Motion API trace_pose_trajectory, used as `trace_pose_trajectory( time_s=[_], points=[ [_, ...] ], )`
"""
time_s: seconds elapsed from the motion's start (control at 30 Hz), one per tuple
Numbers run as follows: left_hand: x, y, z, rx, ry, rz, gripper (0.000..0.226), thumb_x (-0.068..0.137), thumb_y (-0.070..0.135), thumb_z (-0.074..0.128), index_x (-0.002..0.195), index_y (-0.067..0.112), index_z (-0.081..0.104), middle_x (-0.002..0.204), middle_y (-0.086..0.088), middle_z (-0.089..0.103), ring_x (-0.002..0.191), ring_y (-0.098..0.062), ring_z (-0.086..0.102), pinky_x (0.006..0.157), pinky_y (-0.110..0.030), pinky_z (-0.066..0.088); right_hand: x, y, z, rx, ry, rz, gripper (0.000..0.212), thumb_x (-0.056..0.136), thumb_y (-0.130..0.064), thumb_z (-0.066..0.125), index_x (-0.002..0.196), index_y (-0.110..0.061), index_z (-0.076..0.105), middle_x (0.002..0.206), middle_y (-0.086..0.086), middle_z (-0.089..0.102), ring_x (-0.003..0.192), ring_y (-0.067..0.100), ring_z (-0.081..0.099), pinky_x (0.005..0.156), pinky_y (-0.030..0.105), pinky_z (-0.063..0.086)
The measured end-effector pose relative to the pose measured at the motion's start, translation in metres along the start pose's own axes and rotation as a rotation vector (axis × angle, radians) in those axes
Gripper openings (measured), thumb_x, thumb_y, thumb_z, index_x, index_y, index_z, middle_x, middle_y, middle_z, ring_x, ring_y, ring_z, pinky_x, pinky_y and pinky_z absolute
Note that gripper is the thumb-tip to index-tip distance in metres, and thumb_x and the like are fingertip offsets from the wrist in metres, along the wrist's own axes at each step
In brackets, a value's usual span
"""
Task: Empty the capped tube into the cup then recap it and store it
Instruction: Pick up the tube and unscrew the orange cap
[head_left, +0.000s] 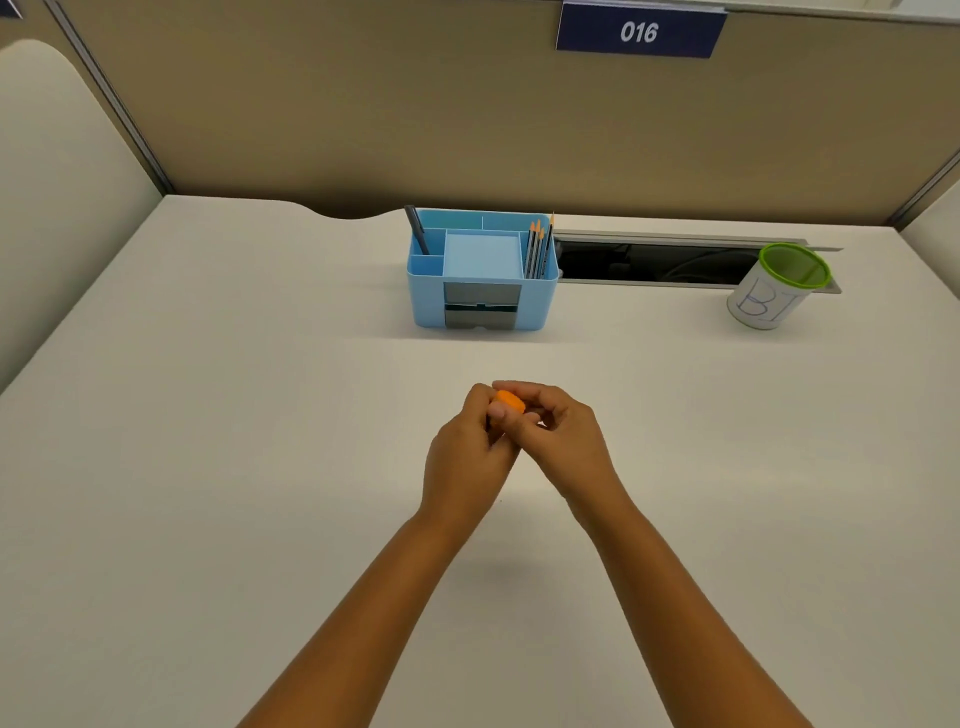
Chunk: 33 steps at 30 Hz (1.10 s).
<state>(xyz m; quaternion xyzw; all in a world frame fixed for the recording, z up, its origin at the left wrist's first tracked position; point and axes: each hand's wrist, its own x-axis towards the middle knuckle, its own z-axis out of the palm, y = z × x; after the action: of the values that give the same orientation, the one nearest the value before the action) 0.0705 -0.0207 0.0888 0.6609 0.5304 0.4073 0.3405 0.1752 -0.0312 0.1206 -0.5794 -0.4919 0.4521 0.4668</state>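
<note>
Both my hands meet above the middle of the desk. My left hand (467, 452) is wrapped around the tube, whose body is hidden inside the fist. The tube's orange cap (509, 401) shows at the top, and the fingers of my right hand (558, 436) pinch it. The cup (774, 296), white with a green rim and blue letters, stands at the far right of the desk, well away from the hands.
A light blue desk organiser (483, 301) with a pen, pencils and a note pad stands at the back centre. Behind the cup runs an open cable slot (660, 262). Partition walls close the desk at the back and sides.
</note>
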Motion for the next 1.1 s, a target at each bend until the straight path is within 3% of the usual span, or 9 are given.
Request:
trace_pose_trajectory(
  time_s=[0.1, 0.23, 0.4, 0.47, 0.6, 0.7, 0.83, 0.97, 1.1],
  points=[
    [-0.001, 0.009, -0.001, -0.05, -0.01, 0.054, 0.006, 0.088, 0.032, 0.046, 0.089, 0.028, 0.042, 0.067, 0.011, 0.058, 0.061, -0.01, 0.056, 0.048, -0.021, 0.045, -0.003, -0.01, -0.004, 0.031, -0.031, -0.022, 0.022, 0.079, -0.031, 0.066, 0.1, -0.037, 0.063, 0.112, -0.003, 0.064, 0.099, 0.004, 0.06, 0.075, 0.007, 0.051],
    [0.0, 0.017, -0.001, -0.089, 0.05, 0.099, 0.016, 0.088, 0.036, 0.044, 0.097, 0.024, 0.051, 0.072, 0.002, 0.064, 0.066, -0.011, 0.06, 0.054, -0.022, 0.049, -0.005, -0.02, -0.005, 0.089, 0.03, -0.014, 0.019, 0.081, -0.029, 0.065, 0.1, -0.028, 0.068, 0.107, 0.004, 0.068, 0.098, 0.012, 0.064, 0.085, 0.023, 0.052],
    [0.0, 0.026, -0.004, -0.169, 0.074, 0.1, 0.024, 0.087, 0.04, 0.047, 0.102, 0.024, 0.056, 0.076, 0.013, 0.063, 0.072, -0.005, 0.061, 0.059, -0.014, 0.051, -0.005, -0.028, -0.006, 0.072, 0.03, -0.061, 0.009, 0.081, -0.034, 0.063, 0.086, -0.037, 0.069, 0.09, -0.009, 0.073, 0.09, 0.005, 0.067, 0.075, 0.014, 0.052],
    [0.001, 0.032, -0.007, -0.262, 0.046, 0.079, 0.024, 0.082, 0.047, 0.045, 0.092, 0.028, 0.055, 0.062, 0.021, 0.057, 0.058, -0.004, 0.057, 0.049, -0.01, 0.045, -0.006, -0.03, -0.009, 0.125, -0.005, -0.07, 0.012, 0.079, -0.041, 0.059, 0.086, -0.037, 0.068, 0.081, -0.015, 0.072, 0.085, 0.003, 0.067, 0.071, 0.012, 0.053],
    [0.008, 0.04, -0.016, -0.573, -0.047, -0.152, 0.039, 0.078, 0.056, 0.038, 0.079, 0.019, 0.048, 0.046, 0.011, 0.05, 0.039, -0.004, 0.041, 0.036, -0.013, 0.034, -0.007, -0.029, -0.012, 0.218, 0.003, -0.025, 0.037, 0.075, -0.056, 0.042, 0.093, -0.032, 0.064, 0.088, -0.006, 0.066, 0.088, 0.011, 0.064, 0.073, 0.023, 0.055],
    [0.014, 0.042, -0.018, -0.625, -0.058, -0.205, 0.045, 0.09, 0.048, 0.028, 0.084, 0.009, 0.049, 0.055, 0.006, 0.058, 0.047, -0.005, 0.053, 0.046, -0.017, 0.046, -0.013, -0.023, -0.005, 0.148, -0.009, 0.033, 0.042, 0.075, -0.061, 0.037, 0.091, -0.027, 0.054, 0.089, -0.005, 0.061, 0.087, 0.009, 0.061, 0.072, 0.024, 0.052],
    [0.017, 0.044, -0.018, -0.663, -0.082, -0.16, 0.029, 0.095, 0.037, 0.029, 0.089, 0.027, 0.055, 0.078, 0.011, 0.067, 0.074, -0.004, 0.065, 0.065, -0.019, 0.053, -0.021, -0.014, 0.009, -0.018, -0.067, 0.056, 0.031, 0.08, -0.059, 0.04, 0.092, -0.03, 0.044, 0.094, -0.01, 0.057, 0.092, 0.01, 0.06, 0.07, 0.018, 0.049],
    [0.015, 0.049, -0.016, -0.739, -0.129, -0.2, 0.028, 0.094, 0.036, 0.032, 0.093, 0.028, 0.059, 0.076, 0.014, 0.069, 0.077, -0.004, 0.065, 0.067, -0.017, 0.053, -0.024, -0.009, 0.021, -0.071, 0.011, 0.005, 0.021, 0.091, -0.043, 0.041, 0.107, -0.031, 0.041, 0.093, -0.019, 0.052, 0.088, 0.005, 0.058, 0.071, 0.014, 0.046],
    [0.015, 0.053, -0.015, -0.803, -0.193, -0.218, 0.031, 0.093, 0.036, 0.032, 0.097, 0.024, 0.061, 0.068, 0.011, 0.065, 0.067, -0.005, 0.061, 0.069, -0.018, 0.053, -0.028, -0.009, 0.027, -0.072, 0.08, -0.032, 0.012, 0.092, -0.04, 0.036, 0.103, -0.034, 0.035, 0.084, -0.025, 0.05, 0.074, -0.005, 0.059, 0.059, 0.003, 0.046]
  ],
)
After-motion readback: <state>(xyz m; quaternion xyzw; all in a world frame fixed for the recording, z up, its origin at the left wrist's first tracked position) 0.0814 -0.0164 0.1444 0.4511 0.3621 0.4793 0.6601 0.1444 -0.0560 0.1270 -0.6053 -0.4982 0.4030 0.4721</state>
